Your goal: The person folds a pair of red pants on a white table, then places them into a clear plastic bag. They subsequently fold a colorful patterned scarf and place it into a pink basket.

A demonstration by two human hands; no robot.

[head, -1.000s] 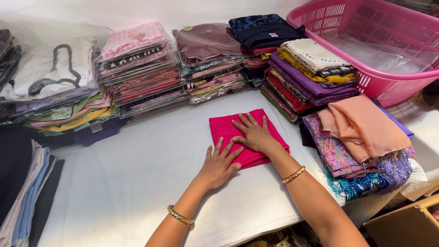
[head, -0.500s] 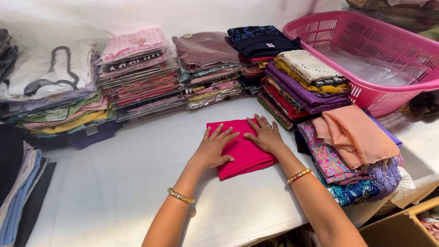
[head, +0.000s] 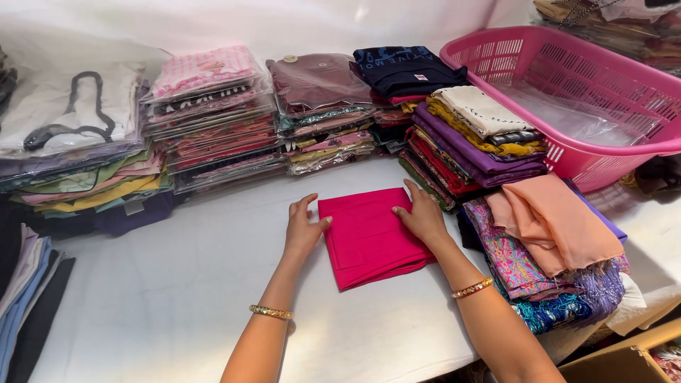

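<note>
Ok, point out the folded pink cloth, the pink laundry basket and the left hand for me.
folded pink cloth (head: 372, 237), head view, middle of its top face.
pink laundry basket (head: 567, 152), head view, near front wall.
left hand (head: 303, 230), head view, back of the hand, at the cloth's left edge.

The light over my table (head: 156, 298) is bright, even and soft, and the white cloth glows almost to washout along the far edge at the top. Shadows are faint: a thin grey one under my left hand (head: 303, 228), another beneath my right hand (head: 424, 216), and a soft one along the near edge of the folded pink cloth (head: 369, 237). Small glints of glare sit on the plastic-wrapped garment stacks (head: 213, 113) and on the clear bag in the pink basket (head: 567, 85). Focus is sharp in the middle; the corners bend and stretch, and the lower left falls darker.
</note>
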